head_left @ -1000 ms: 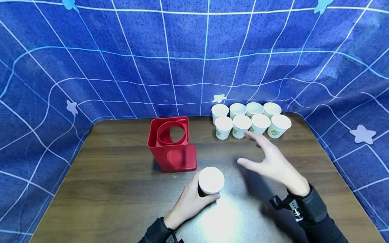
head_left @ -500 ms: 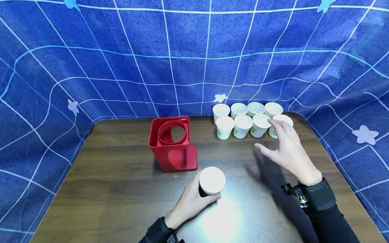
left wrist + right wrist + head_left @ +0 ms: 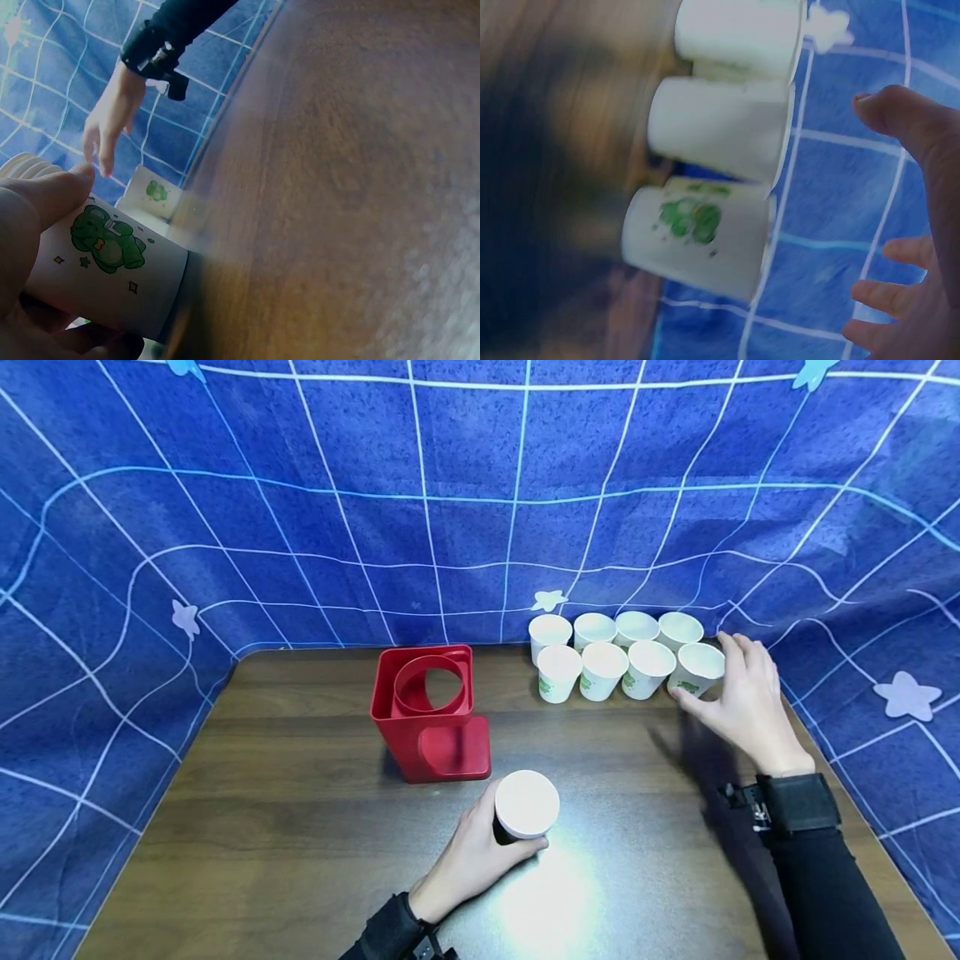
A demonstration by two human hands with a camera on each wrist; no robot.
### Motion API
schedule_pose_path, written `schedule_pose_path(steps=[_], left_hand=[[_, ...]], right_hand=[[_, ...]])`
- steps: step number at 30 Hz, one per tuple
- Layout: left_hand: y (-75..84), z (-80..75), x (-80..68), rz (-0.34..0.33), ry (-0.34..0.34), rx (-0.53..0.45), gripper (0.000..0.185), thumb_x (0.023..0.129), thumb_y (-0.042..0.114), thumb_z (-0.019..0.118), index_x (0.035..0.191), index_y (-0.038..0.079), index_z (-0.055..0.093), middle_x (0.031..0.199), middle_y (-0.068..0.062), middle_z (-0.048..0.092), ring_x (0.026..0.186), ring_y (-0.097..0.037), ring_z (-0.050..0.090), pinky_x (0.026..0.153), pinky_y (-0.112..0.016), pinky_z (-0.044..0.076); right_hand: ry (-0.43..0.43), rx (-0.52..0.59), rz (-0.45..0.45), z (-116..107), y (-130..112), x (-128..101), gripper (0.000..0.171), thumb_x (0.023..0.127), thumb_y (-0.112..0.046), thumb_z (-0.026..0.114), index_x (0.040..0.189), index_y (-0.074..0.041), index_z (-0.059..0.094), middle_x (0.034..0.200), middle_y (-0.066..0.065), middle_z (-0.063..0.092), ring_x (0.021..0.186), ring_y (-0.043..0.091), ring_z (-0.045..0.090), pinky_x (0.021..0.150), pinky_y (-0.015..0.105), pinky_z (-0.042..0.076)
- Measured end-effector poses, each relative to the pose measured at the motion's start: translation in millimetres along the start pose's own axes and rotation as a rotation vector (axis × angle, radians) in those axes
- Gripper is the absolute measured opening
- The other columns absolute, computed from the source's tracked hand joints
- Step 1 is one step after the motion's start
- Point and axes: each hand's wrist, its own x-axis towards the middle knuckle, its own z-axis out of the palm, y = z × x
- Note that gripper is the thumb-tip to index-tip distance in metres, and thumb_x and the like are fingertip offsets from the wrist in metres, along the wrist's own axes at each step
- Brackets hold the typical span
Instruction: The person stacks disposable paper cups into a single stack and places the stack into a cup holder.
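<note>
In the head view my left hand (image 3: pixel 480 852) grips a stack of white paper cups (image 3: pixel 527 803) near the front middle of the table. The left wrist view shows the thumb along the printed cup (image 3: pixel 109 255), which bears a green bear, with several rims stacked at its top. My right hand (image 3: pixel 750 706) is spread around the right side of the rightmost front paper cup (image 3: pixel 697 668). In the right wrist view, its thumb and fingers are apart from the cups (image 3: pixel 701 232); whether it touches one is unclear.
Several white paper cups (image 3: pixel 602 671) stand in two rows at the back right of the wooden table (image 3: pixel 285 793). Left of them stands a red holder (image 3: pixel 431 752) with a round ring on top and a low base. Blue cloth (image 3: pixel 472 485) hangs behind and at both sides.
My right hand has moved right and back, from in front of the cups to the rightmost front cup. The left hand keeps holding its stack in nearly the same place.
</note>
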Motion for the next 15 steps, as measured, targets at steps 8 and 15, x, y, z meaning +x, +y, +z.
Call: schedule_pose_path(steps=[8,15], left_hand=[[-0.5,-0.3,-0.7,0.008,-0.005,-0.014,0.081,0.079,0.039,0.090,0.146,0.023,0.048,0.134,0.005,0.065,0.123,-0.011,0.063,0.105,-0.044,0.052],[-0.1,-0.3,-0.3,0.010,-0.003,-0.012,0.081,0.079,0.037,0.090,0.146,0.021,0.048,0.135,0.004,0.065,0.123,-0.011,0.062,0.106,-0.044,0.051]], right_hand=[[-0.123,0.134,0.253,9.0,34.9,11.9,0.103,0.086,-0.037,0.079,0.158,0.009,0.020,0.155,0.041,0.030,0.145,0.056,0.027,0.118,0.068,0.023],[-0.191,0.220,0.418,19.7,46.9,14.3,0.104,0.094,-0.045,0.070,0.160,0.008,0.011,0.153,0.041,0.033,0.142,0.056,0.033,0.117,0.066,0.028]])
